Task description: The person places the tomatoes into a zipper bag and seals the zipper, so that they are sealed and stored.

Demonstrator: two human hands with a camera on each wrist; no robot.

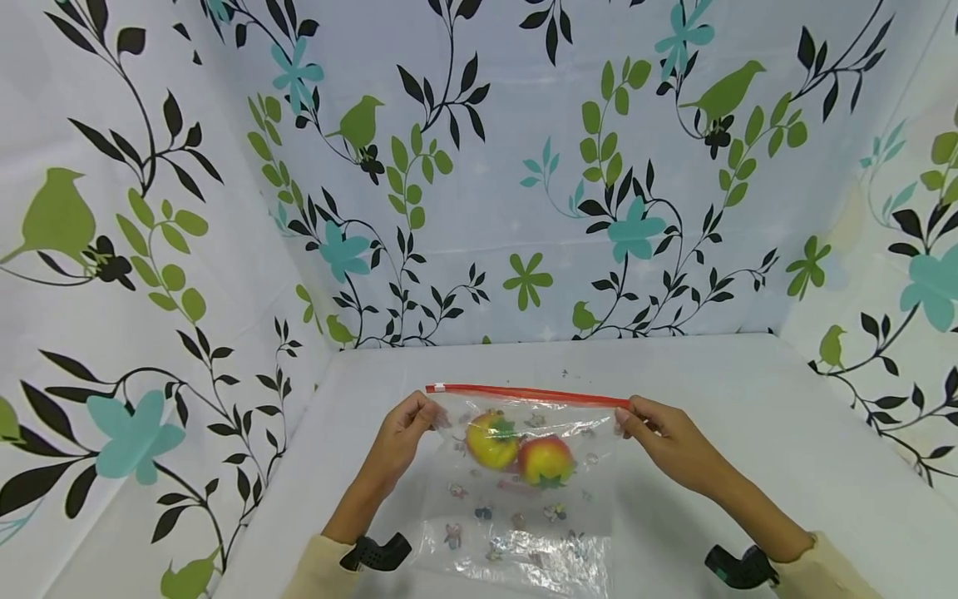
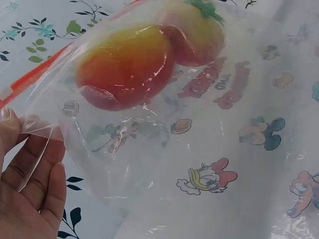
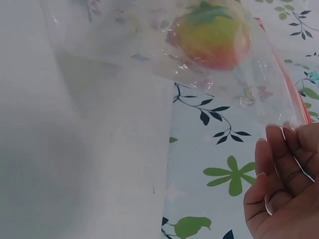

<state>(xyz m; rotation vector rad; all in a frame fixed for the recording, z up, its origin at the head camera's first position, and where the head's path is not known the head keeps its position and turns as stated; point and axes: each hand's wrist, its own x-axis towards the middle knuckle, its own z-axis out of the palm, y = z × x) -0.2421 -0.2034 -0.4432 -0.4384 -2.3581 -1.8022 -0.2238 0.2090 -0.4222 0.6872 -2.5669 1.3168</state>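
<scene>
A clear zip bag printed with cartoon figures hangs between my hands, its red zip strip at the top. The white slider sits at the strip's left end. Inside the bag are two red-and-yellow fruits with green leafy tops, one fruit to the left and another fruit touching it on the right. My left hand pinches the upper left corner between thumb and fingers. The upper right corner is pinched by my right hand, just under the strip's end.
Below the bag lies a white table. A patterned cloth with leaves, birds and flowers rises behind it and on both sides. Each wrist carries a black camera band, such as the left band.
</scene>
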